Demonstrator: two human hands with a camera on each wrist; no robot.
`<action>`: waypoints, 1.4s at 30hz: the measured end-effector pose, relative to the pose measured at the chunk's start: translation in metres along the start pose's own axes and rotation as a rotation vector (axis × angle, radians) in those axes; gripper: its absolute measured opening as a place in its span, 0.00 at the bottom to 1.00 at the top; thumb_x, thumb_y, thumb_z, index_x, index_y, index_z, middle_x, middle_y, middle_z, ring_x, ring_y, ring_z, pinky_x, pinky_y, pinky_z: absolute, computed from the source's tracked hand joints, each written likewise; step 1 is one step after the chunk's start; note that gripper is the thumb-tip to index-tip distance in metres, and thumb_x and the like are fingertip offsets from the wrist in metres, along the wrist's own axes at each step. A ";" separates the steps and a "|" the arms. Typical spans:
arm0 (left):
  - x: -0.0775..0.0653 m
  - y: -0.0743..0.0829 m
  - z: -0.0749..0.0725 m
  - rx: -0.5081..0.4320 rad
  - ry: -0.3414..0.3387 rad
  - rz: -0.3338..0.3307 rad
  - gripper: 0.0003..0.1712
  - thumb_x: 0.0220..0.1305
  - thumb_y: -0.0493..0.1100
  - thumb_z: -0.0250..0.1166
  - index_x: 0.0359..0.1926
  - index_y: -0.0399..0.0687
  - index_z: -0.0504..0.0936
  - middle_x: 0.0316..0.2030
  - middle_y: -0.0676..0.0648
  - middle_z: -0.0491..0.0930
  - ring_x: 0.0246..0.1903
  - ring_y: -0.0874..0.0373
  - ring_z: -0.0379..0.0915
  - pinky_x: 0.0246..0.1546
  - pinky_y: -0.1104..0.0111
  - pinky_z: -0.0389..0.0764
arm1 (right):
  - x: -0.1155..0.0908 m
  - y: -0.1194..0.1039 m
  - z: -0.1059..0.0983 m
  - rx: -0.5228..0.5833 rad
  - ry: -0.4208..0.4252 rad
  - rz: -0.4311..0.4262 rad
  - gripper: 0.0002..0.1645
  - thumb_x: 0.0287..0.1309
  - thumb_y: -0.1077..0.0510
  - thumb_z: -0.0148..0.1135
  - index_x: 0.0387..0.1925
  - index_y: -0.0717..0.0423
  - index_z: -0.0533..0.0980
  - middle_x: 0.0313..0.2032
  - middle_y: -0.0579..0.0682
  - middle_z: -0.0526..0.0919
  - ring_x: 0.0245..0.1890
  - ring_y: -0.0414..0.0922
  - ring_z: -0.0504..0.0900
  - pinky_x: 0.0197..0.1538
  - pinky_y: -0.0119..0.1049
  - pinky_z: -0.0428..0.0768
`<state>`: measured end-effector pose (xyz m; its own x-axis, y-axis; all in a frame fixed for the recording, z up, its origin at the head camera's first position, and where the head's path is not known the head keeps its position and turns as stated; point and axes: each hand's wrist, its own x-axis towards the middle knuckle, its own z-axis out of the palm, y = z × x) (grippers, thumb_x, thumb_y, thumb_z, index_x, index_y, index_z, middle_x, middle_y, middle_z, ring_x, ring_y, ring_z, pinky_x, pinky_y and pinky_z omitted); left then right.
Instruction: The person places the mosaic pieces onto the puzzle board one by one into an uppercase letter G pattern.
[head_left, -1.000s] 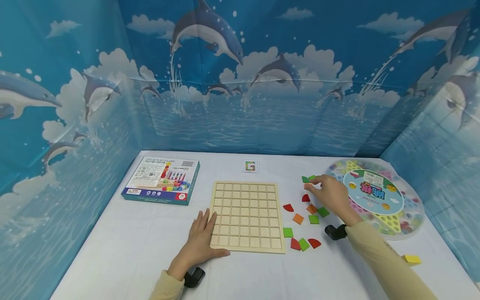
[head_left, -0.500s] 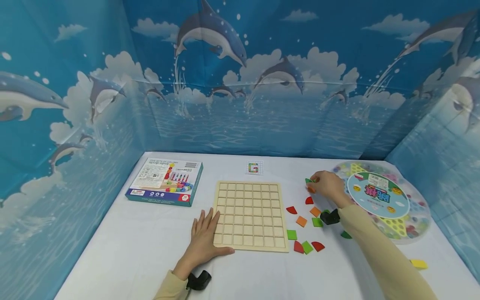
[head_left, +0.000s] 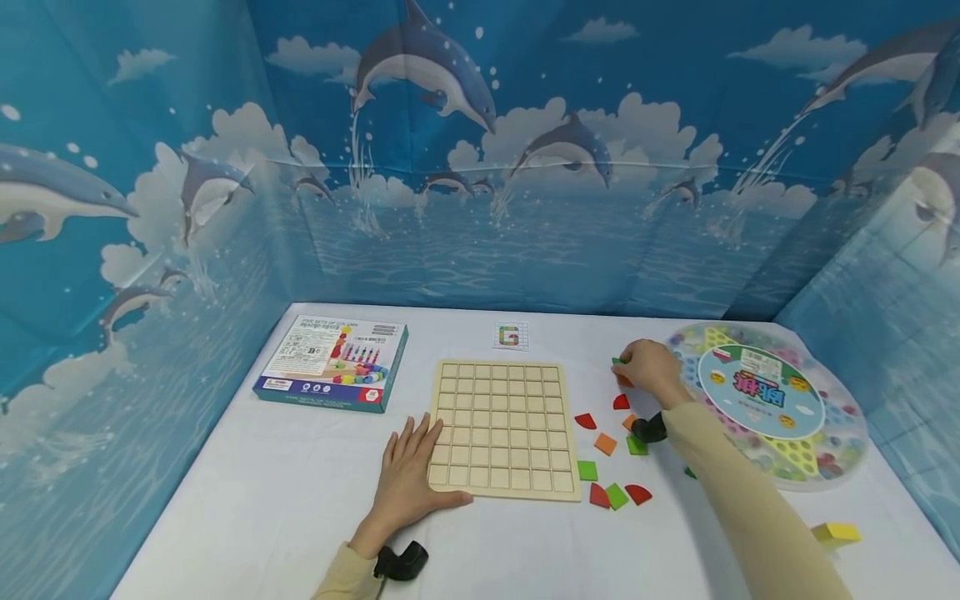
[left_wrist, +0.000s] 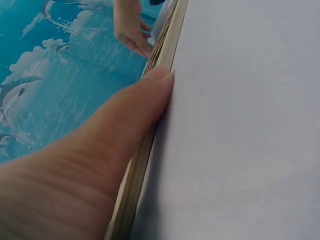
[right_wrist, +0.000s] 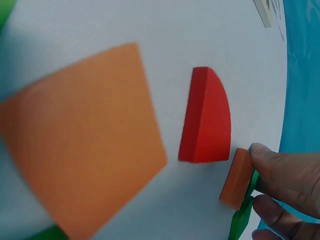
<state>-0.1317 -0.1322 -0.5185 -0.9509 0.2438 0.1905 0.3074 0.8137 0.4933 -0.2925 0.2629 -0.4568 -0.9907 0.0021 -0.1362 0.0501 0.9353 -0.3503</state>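
In the head view, my left hand (head_left: 408, 475) lies with spread, straight fingers at the lower left corner of a wooden grid board (head_left: 506, 429). The left wrist view shows its thumb (left_wrist: 145, 95) along the board's edge. My right hand (head_left: 651, 369) reaches to the far right of the board, fingers bent, at an orange block (right_wrist: 236, 179) and green pieces (right_wrist: 241, 220). Its fingertips touch these pieces; whether they pinch one is unclear. Closer to the right wrist camera are a red quarter-round block (right_wrist: 206, 117) and a large-looking orange square (right_wrist: 85, 135).
More loose green, red and orange pieces (head_left: 617, 497) lie right of the board. A flat round game set (head_left: 761, 392) is at the right, a yellow block (head_left: 836, 534) nearer. A boxed toy (head_left: 330, 362) lies back left; a small pattern card (head_left: 511, 336) lies behind the board.
My right hand has settled lower over the orange block and green pieces, covering more of them, and its forearm has swung leftward. The left hand stays at the board's corner.
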 end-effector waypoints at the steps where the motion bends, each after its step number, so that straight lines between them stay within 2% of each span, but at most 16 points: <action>1: 0.000 0.000 0.000 0.006 0.003 -0.001 0.67 0.33 0.73 0.72 0.71 0.44 0.60 0.69 0.39 0.56 0.70 0.41 0.40 0.65 0.46 0.40 | 0.000 -0.001 0.000 -0.004 0.006 0.002 0.20 0.54 0.53 0.67 0.42 0.66 0.81 0.39 0.61 0.81 0.34 0.54 0.76 0.33 0.46 0.76; 7: 0.000 -0.001 0.002 0.029 0.009 -0.012 0.67 0.33 0.75 0.70 0.71 0.44 0.60 0.70 0.41 0.56 0.70 0.42 0.40 0.66 0.47 0.41 | 0.000 -0.005 0.001 0.032 0.017 -0.008 0.14 0.52 0.56 0.69 0.37 0.62 0.80 0.34 0.58 0.80 0.31 0.52 0.75 0.31 0.44 0.74; 14: 0.001 -0.002 0.002 0.047 -0.007 0.003 0.67 0.35 0.77 0.67 0.72 0.46 0.58 0.71 0.42 0.53 0.71 0.44 0.38 0.66 0.49 0.39 | 0.002 -0.009 0.001 0.134 -0.030 -0.009 0.09 0.53 0.59 0.67 0.35 0.59 0.78 0.33 0.56 0.81 0.25 0.48 0.75 0.28 0.40 0.72; 18: 0.002 -0.002 0.003 0.060 -0.016 0.004 0.67 0.36 0.78 0.67 0.72 0.46 0.58 0.71 0.43 0.53 0.71 0.44 0.38 0.66 0.49 0.39 | 0.001 -0.018 0.007 0.176 0.024 -0.061 0.06 0.54 0.61 0.65 0.35 0.58 0.80 0.33 0.55 0.81 0.27 0.49 0.76 0.28 0.40 0.73; 21: 0.002 -0.002 0.002 0.071 -0.020 -0.006 0.67 0.35 0.78 0.66 0.72 0.47 0.57 0.71 0.43 0.52 0.71 0.45 0.37 0.67 0.50 0.38 | -0.003 -0.035 0.014 0.214 0.087 -0.125 0.08 0.54 0.60 0.66 0.37 0.58 0.81 0.33 0.54 0.82 0.30 0.50 0.78 0.30 0.42 0.74; 24: 0.001 -0.002 0.002 0.073 -0.017 -0.010 0.67 0.35 0.78 0.66 0.72 0.47 0.58 0.71 0.43 0.53 0.71 0.45 0.38 0.67 0.50 0.38 | -0.007 -0.058 0.021 0.268 0.102 -0.170 0.10 0.53 0.59 0.68 0.37 0.58 0.81 0.32 0.53 0.81 0.29 0.49 0.78 0.30 0.42 0.75; 30: 0.001 -0.001 0.002 0.065 -0.018 -0.006 0.67 0.35 0.78 0.67 0.72 0.46 0.57 0.71 0.43 0.53 0.71 0.44 0.38 0.67 0.50 0.38 | -0.013 -0.102 0.038 0.415 0.048 -0.288 0.07 0.52 0.58 0.70 0.32 0.58 0.81 0.27 0.50 0.80 0.25 0.47 0.76 0.29 0.40 0.73; 34: 0.002 -0.001 0.002 0.065 -0.018 -0.007 0.68 0.35 0.78 0.67 0.72 0.46 0.57 0.71 0.43 0.53 0.71 0.44 0.38 0.67 0.50 0.38 | -0.014 -0.124 0.051 0.488 -0.009 -0.348 0.06 0.54 0.59 0.69 0.32 0.58 0.83 0.26 0.48 0.80 0.24 0.45 0.76 0.29 0.39 0.74; 42: 0.001 -0.001 0.001 0.076 -0.028 -0.017 0.67 0.36 0.79 0.65 0.73 0.47 0.56 0.71 0.43 0.53 0.71 0.45 0.37 0.67 0.49 0.39 | -0.016 -0.156 0.068 0.520 -0.059 -0.428 0.06 0.56 0.62 0.66 0.35 0.60 0.84 0.28 0.47 0.81 0.24 0.43 0.77 0.28 0.36 0.75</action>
<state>-0.1327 -0.1327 -0.5199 -0.9570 0.2433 0.1583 0.2886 0.8552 0.4306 -0.2763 0.0926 -0.4634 -0.9287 -0.3644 0.0684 -0.2764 0.5575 -0.7828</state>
